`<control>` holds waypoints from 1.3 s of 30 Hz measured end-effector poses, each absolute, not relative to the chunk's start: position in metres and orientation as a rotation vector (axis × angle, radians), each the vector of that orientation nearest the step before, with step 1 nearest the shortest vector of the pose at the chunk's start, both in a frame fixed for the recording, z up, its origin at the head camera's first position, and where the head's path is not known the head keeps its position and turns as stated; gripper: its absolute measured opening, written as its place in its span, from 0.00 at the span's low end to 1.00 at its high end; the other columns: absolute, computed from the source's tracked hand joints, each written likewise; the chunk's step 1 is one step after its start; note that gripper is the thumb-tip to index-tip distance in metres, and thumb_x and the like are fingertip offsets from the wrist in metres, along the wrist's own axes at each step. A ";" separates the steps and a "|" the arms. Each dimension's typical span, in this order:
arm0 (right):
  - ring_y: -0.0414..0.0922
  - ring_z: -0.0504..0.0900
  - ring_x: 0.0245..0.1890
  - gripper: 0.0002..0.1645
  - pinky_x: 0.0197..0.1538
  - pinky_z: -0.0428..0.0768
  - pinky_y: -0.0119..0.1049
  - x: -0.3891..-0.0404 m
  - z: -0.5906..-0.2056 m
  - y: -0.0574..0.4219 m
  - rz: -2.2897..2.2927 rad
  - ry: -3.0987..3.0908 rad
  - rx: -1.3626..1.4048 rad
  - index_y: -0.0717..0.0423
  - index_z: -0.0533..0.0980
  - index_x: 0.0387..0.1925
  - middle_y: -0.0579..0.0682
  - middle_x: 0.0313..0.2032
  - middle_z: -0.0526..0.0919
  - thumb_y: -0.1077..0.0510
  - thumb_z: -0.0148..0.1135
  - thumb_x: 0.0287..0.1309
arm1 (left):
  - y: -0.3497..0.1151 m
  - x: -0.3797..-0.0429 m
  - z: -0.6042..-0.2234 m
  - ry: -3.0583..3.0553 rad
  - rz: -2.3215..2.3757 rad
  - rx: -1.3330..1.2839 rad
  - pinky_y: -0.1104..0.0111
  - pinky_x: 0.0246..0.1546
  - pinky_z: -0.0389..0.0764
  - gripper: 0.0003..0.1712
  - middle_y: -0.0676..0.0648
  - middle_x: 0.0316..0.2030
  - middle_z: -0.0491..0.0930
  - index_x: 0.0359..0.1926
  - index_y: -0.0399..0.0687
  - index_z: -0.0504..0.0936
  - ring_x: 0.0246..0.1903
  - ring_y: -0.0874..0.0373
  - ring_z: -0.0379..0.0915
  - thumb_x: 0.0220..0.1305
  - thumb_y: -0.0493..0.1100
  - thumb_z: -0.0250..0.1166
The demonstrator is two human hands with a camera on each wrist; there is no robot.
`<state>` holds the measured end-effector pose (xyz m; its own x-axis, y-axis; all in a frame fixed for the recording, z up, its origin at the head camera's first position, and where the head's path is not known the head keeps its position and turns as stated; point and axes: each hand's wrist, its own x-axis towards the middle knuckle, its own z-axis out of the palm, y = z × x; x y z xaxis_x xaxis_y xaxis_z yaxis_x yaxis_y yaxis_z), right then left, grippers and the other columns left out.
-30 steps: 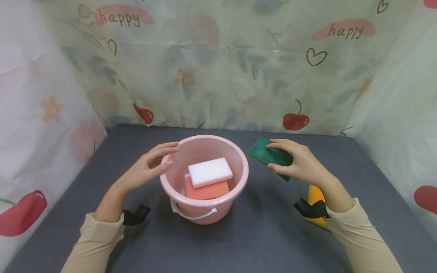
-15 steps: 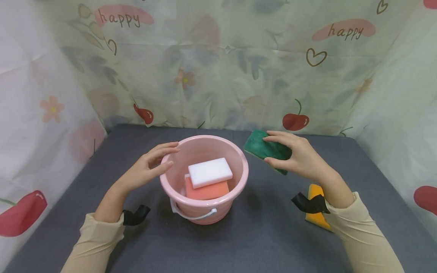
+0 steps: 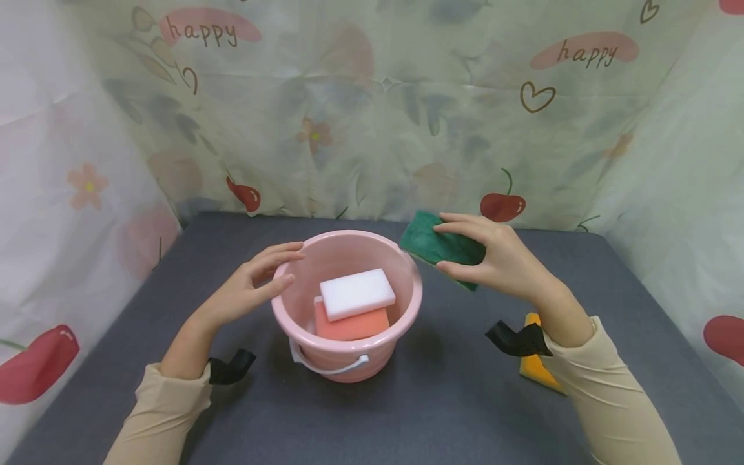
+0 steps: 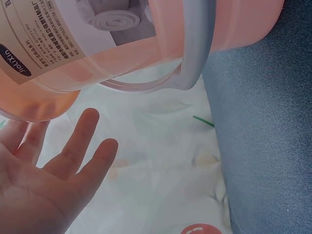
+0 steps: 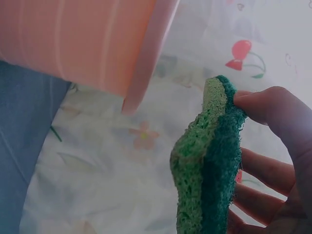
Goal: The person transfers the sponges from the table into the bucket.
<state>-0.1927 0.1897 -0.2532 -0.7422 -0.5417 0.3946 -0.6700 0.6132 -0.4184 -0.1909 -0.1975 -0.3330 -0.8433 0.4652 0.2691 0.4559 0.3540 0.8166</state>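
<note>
A pink bucket (image 3: pixel 349 352) stands upright on the dark table. Inside it a white sponge (image 3: pixel 357 294) lies partly over an orange-red sponge (image 3: pixel 352 325). My left hand (image 3: pixel 244 287) rests its fingertips at the bucket's left rim, fingers loosely extended; in the left wrist view they reach the rim's edge. My right hand (image 3: pixel 494 255) pinches a green scouring sponge (image 3: pixel 442 245) between thumb and fingers, raised beside the bucket's right rim. The right wrist view shows the sponge's light green foam (image 5: pixel 187 180) and darker scrubbing side, apart from the bucket.
A yellow sponge (image 3: pixel 540 371) lies on the table (image 3: pixel 442 413) at the right, partly hidden by the right forearm and wrist strap. The bucket's white handle (image 3: pixel 337 369) hangs at its front. Patterned cloth (image 3: pixel 383 148) walls the table's back and sides.
My right hand has carried the green scouring sponge leftward and up, closer to the bucket's right rim. The left hand, bucket and the sponges inside stay put.
</note>
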 end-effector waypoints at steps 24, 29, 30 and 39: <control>0.49 0.72 0.61 0.28 0.57 0.74 0.47 -0.191 -0.247 0.155 0.960 -2.475 1.154 0.55 0.77 0.53 0.53 0.60 0.74 0.59 0.71 0.46 | -0.198 -0.192 -0.334 2.580 1.546 0.889 0.77 0.56 0.67 0.24 0.48 0.68 0.60 0.63 0.48 0.69 0.63 0.66 0.57 0.66 0.38 0.56; 0.46 0.73 0.60 0.28 0.56 0.74 0.42 -0.190 -0.247 0.147 0.962 -2.462 1.189 0.54 0.77 0.52 0.51 0.60 0.74 0.58 0.72 0.46 | -0.198 -0.192 -0.334 2.576 1.549 0.892 0.77 0.56 0.67 0.24 0.48 0.68 0.60 0.63 0.49 0.69 0.62 0.67 0.57 0.66 0.38 0.55; 0.46 0.73 0.60 0.28 0.56 0.74 0.42 -0.190 -0.247 0.145 0.967 -2.457 1.199 0.54 0.77 0.52 0.51 0.60 0.74 0.57 0.72 0.45 | -0.198 -0.192 -0.334 2.577 1.548 0.894 0.77 0.56 0.67 0.24 0.47 0.68 0.60 0.63 0.48 0.69 0.62 0.67 0.57 0.66 0.38 0.55; 0.48 0.72 0.61 0.28 0.57 0.73 0.46 -0.189 -0.251 0.132 0.983 -2.440 1.283 0.55 0.78 0.51 0.54 0.60 0.74 0.58 0.72 0.45 | -0.198 -0.192 -0.333 2.574 1.540 0.883 0.77 0.56 0.66 0.24 0.48 0.68 0.59 0.63 0.49 0.69 0.65 0.52 0.55 0.66 0.39 0.55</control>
<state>-0.1890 0.1323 -0.2511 -0.5971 -0.6512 0.4684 -0.7941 0.3969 -0.4604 -0.1915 -0.1978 -0.3333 -0.8402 0.4726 0.2660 0.4578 0.3553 0.8150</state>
